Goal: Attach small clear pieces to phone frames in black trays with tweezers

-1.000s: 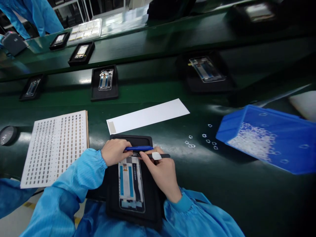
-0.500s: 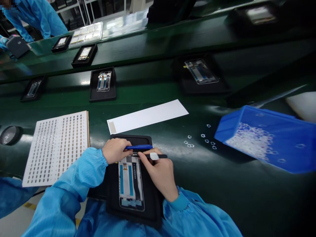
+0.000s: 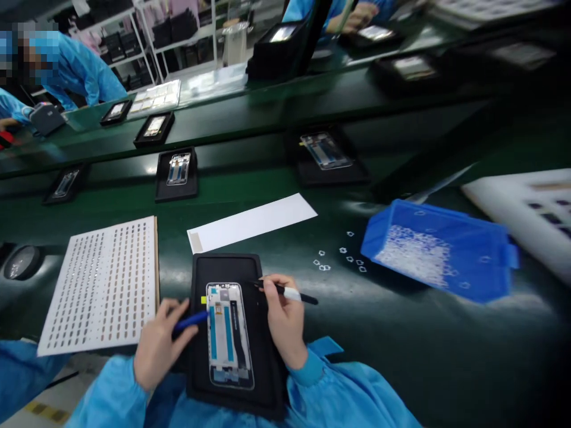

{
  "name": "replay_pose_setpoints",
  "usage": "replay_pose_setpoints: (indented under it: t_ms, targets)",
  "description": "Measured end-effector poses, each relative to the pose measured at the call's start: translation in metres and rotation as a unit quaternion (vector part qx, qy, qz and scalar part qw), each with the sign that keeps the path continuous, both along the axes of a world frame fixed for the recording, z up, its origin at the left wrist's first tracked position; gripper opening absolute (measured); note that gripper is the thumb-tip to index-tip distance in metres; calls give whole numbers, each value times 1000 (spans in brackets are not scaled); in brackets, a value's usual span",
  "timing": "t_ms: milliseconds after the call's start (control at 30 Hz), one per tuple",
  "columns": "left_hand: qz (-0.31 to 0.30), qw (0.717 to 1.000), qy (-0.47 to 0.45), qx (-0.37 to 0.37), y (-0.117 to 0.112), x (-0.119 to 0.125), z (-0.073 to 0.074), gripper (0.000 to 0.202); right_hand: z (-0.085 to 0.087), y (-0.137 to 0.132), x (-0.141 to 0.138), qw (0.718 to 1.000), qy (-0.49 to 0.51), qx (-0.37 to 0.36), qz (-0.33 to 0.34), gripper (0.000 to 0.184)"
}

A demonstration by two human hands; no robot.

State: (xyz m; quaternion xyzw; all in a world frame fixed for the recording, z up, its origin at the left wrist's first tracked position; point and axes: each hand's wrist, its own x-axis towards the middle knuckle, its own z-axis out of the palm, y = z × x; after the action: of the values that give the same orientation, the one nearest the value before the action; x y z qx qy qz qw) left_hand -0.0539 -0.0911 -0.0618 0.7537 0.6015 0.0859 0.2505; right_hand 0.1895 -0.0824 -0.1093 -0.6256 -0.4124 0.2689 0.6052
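An opened phone body (image 3: 223, 345), with blue strips and a dark ribbon inside, lies in a black tray (image 3: 226, 267) in front of me. At its left edge, my left hand (image 3: 158, 345) grips a blue pen (image 3: 193, 321) between thumb and fingers, the tip pointing at the phone's side. My right hand (image 3: 285, 321) is over the tray's right rim, closed on black tweezers (image 3: 307, 297) with a white wrap. Their dark points extend left, above the tray near the phone's top right corner; whether they pinch anything is too small to tell.
Left stands a white board (image 3: 102, 285) with rows of small parts. Beyond the tray lies a white strip (image 3: 254, 223). Several small white rings (image 3: 343, 250) lie beside a blue bin (image 3: 473, 249) of rings. More trays (image 3: 176, 190) line the bench; co-workers (image 3: 84, 65) are across it.
My left hand has drawn down and left with the pen, from the phone's top to its left side. The right hand has moved slightly away from the phone with the tweezers. The view has shifted.
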Motion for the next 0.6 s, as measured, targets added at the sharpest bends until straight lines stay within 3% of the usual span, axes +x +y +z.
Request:
replay_pose_setpoints:
  t_ms: [133,200,267,333,433,533,600]
  targets:
    - [5,988,-106,-110,-51,-9,-26,70,-5,-4,-6,999,33,-1,17,31]
    - [27,967,-189,-168,-57,-7,-26,78,-6,-4,-2,998,60,-7,10,35]
    - [62,947,-250,-191,-43,-4,-14,77,-4,1,8,995,97,4,-27,39]
    - [92,936,-287,-183,-9,3,6,73,1,9,22,988,129,37,-80,41]
    - [114,920,-338,-160,72,26,35,77,7,21,41,987,81,77,-114,40]
    - [107,925,-347,-112,161,63,47,64,4,28,48,998,-13,52,-24,39]
    - [140,950,-269,-75,215,88,44,49,-3,30,49,996,-50,28,68,39]
